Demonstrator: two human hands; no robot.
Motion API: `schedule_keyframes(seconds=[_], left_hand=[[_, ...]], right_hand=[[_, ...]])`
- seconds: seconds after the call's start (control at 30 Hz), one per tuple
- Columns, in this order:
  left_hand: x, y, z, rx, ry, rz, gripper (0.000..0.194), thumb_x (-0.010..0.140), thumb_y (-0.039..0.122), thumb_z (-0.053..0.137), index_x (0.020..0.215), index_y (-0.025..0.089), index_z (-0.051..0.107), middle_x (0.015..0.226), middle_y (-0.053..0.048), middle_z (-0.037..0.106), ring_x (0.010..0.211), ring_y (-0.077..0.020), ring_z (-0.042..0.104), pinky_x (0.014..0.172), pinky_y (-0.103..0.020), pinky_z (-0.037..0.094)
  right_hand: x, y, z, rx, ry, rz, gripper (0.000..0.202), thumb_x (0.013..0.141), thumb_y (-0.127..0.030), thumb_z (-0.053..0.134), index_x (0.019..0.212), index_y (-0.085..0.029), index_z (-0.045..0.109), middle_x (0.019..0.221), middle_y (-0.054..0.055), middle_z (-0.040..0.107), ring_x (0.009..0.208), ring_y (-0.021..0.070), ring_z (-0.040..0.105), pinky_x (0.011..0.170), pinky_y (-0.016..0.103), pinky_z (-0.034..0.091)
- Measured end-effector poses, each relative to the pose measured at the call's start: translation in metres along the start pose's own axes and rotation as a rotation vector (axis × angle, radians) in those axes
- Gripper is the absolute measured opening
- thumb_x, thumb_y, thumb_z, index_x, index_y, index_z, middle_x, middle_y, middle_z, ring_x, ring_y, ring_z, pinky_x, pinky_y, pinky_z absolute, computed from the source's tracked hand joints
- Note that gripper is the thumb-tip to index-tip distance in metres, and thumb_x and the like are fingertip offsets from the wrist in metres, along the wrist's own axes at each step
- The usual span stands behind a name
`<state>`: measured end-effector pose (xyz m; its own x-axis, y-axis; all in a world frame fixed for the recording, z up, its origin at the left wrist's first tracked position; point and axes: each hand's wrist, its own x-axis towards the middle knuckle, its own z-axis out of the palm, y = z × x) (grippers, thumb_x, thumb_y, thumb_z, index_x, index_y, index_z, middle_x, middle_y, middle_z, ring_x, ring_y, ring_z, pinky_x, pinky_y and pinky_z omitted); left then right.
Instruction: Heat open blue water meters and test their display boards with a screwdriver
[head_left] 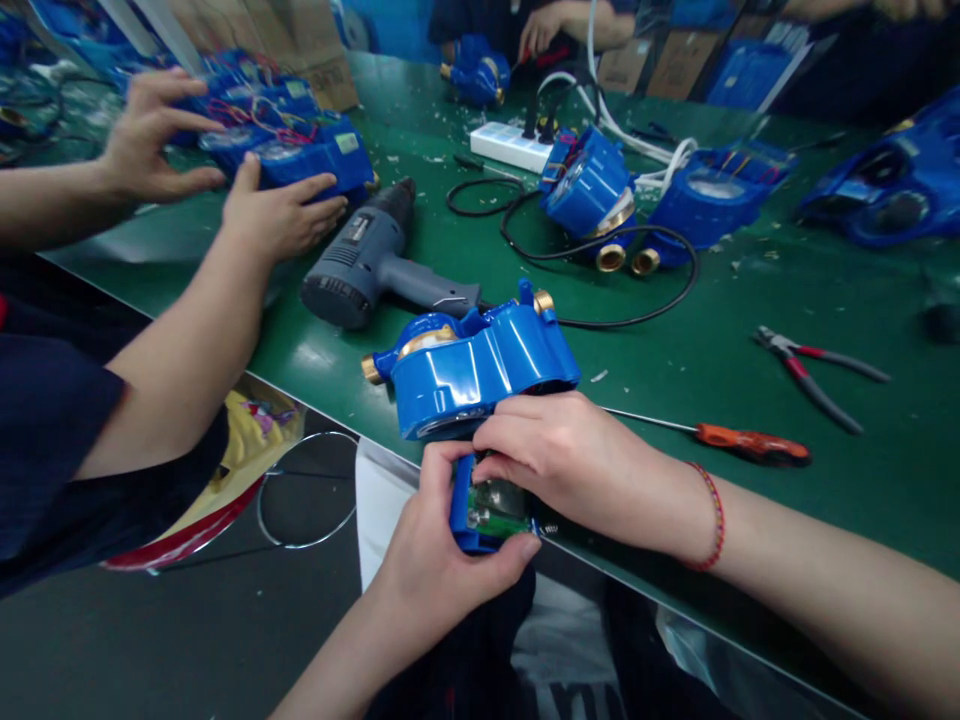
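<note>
My left hand (450, 555) is wrapped round a small blue plastic housing (463, 510) at the table's front edge. A green circuit board (514, 520) and a small metal coil spring (550, 529) show at the housing's open side. My right hand (577, 465) reaches over it from the right, fingers bent and pinched at its upper edge. What those fingertips hold, if anything, is hidden. Just beyond both hands, a blue water meter (487, 365) with brass pipe ends lies on the table. An orange-handled screwdriver (754, 444) lies right of my right hand.
A grey heat gun (375, 260) and its black cable lie behind the meter. Red-handled cutters (814, 370) are at right. More water meters (589, 190) stand near a white power strip (510, 146). A co-worker's hands (281, 210) touch meters at left; another person works across the table.
</note>
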<state>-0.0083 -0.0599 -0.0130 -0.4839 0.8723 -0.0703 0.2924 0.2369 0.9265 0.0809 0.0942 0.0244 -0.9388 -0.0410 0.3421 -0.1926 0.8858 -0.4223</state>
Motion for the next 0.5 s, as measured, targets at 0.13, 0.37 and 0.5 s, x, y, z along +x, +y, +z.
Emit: schedule_keyframes(seconds=[0.13, 0.37, 0.5], left_hand=[[0.0, -0.002, 0.001, 0.007, 0.011, 0.004, 0.051, 0.07, 0.036, 0.07, 0.107, 0.022, 0.039, 0.082, 0.001, 0.064, 0.068, -0.0205, 0.068, 0.057, -0.031, 0.052], [0.0, -0.007, 0.005, 0.021, 0.08, 0.122, 0.049, 0.071, 0.029, 0.072, 0.11, 0.022, 0.043, 0.097, -0.001, 0.062, 0.085, -0.0192, 0.068, 0.071, -0.031, 0.055], [0.001, -0.008, 0.006, -0.058, 0.075, 0.141, 0.049, 0.071, 0.027, 0.073, 0.11, 0.023, 0.044, 0.099, 0.0, 0.061, 0.09, -0.0195, 0.067, 0.077, -0.031, 0.054]], right_hand=[[-0.005, -0.005, 0.004, -0.087, 0.051, -0.045, 0.013, 0.092, -0.011, 0.059, 0.082, -0.007, 0.066, 0.076, 0.005, 0.058, 0.065, 0.0169, 0.055, 0.056, 0.029, 0.042], [-0.01, -0.007, 0.023, -0.054, 0.226, -0.052, 0.023, 0.094, -0.008, 0.049, 0.082, -0.004, 0.068, 0.07, 0.006, 0.058, 0.064, 0.0155, 0.052, 0.059, 0.028, 0.042], [-0.009, -0.007, 0.028, 0.113, 0.283, 0.096, 0.021, 0.09, -0.005, 0.052, 0.073, -0.008, 0.065, 0.067, 0.002, 0.057, 0.061, 0.0097, 0.05, 0.058, 0.021, 0.039]])
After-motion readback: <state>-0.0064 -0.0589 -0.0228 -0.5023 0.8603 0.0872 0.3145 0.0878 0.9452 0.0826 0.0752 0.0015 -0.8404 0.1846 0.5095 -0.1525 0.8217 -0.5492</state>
